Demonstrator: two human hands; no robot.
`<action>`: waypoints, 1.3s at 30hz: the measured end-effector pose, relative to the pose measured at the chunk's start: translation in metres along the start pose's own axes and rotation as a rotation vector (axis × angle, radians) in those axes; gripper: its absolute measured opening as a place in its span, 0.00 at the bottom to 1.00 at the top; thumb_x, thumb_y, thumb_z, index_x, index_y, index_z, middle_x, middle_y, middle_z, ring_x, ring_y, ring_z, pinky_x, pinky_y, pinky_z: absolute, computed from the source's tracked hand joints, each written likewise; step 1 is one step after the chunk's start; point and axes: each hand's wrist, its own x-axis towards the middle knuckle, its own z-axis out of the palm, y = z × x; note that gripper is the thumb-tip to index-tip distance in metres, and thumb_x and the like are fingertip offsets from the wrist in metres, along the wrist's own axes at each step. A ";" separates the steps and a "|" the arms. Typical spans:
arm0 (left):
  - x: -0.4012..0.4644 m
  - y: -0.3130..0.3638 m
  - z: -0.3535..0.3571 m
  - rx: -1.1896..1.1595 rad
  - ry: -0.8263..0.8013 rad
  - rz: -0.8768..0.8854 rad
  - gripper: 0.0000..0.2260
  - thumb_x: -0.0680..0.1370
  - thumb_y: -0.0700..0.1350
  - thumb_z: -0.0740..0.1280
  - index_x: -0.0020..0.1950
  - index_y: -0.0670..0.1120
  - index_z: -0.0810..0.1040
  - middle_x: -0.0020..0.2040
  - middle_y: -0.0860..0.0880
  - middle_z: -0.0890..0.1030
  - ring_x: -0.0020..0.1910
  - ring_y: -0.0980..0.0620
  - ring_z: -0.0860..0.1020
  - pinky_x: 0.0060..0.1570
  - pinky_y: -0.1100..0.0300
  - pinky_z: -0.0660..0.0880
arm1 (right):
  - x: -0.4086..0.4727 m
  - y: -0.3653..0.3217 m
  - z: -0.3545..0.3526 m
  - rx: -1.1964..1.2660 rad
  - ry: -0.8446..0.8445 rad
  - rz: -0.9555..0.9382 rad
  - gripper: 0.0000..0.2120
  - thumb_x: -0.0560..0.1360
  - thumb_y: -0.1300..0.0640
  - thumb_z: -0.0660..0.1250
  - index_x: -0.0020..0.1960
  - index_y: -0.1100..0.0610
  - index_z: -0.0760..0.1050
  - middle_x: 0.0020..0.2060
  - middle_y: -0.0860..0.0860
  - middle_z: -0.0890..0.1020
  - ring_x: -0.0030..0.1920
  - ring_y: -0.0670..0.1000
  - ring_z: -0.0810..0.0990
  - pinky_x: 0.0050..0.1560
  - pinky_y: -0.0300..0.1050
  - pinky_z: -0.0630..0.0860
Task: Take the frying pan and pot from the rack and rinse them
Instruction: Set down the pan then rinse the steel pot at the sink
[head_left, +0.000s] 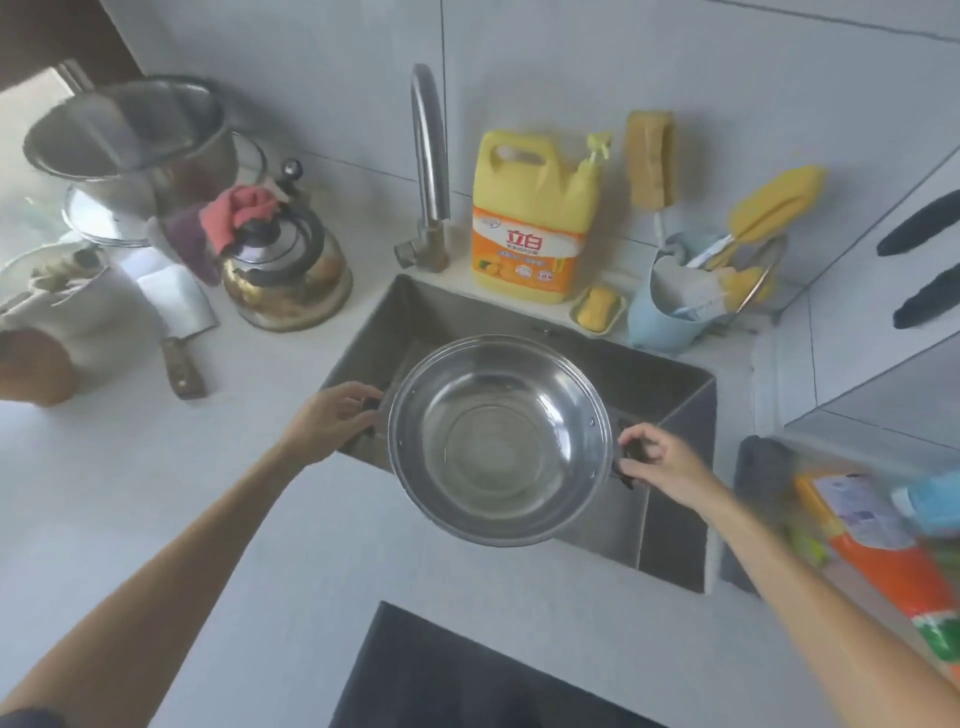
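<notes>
While both hands grip it, pot (500, 441) hangs over sink (675, 395).

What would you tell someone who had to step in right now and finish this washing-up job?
Left hand: gripping the pot's left handle.
Right hand: gripping its right handle.
The steel pot is held level over the sink, a little water seemingly pooled in its bottom. The faucet stands behind the sink; no water can be seen running.
Done: the pot is off the rack and at the sink.
Left: finish rinsing the pot, then fetch and rinse the frying pan, which is not in view.
Nearby: detergent bottle behind the sink.
</notes>
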 end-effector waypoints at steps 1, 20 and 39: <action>0.025 -0.006 0.003 0.047 -0.017 0.006 0.09 0.66 0.56 0.66 0.43 0.70 0.76 0.44 0.57 0.82 0.44 0.49 0.80 0.51 0.50 0.76 | 0.018 0.008 0.005 0.011 0.011 0.020 0.08 0.71 0.62 0.70 0.46 0.50 0.75 0.41 0.58 0.83 0.34 0.46 0.78 0.42 0.38 0.75; 0.222 -0.134 0.102 0.352 -0.187 -0.250 0.08 0.74 0.43 0.68 0.46 0.56 0.73 0.31 0.59 0.77 0.38 0.50 0.75 0.41 0.59 0.69 | 0.199 0.131 0.099 0.039 0.100 0.259 0.13 0.70 0.61 0.69 0.43 0.42 0.74 0.44 0.60 0.82 0.42 0.59 0.81 0.50 0.55 0.76; 0.285 0.025 0.036 0.153 0.601 -0.046 0.11 0.76 0.57 0.60 0.48 0.55 0.80 0.36 0.54 0.76 0.45 0.46 0.79 0.40 0.58 0.69 | 0.206 0.124 0.098 -0.045 0.095 0.228 0.16 0.70 0.62 0.70 0.41 0.41 0.73 0.42 0.57 0.83 0.40 0.55 0.78 0.35 0.30 0.67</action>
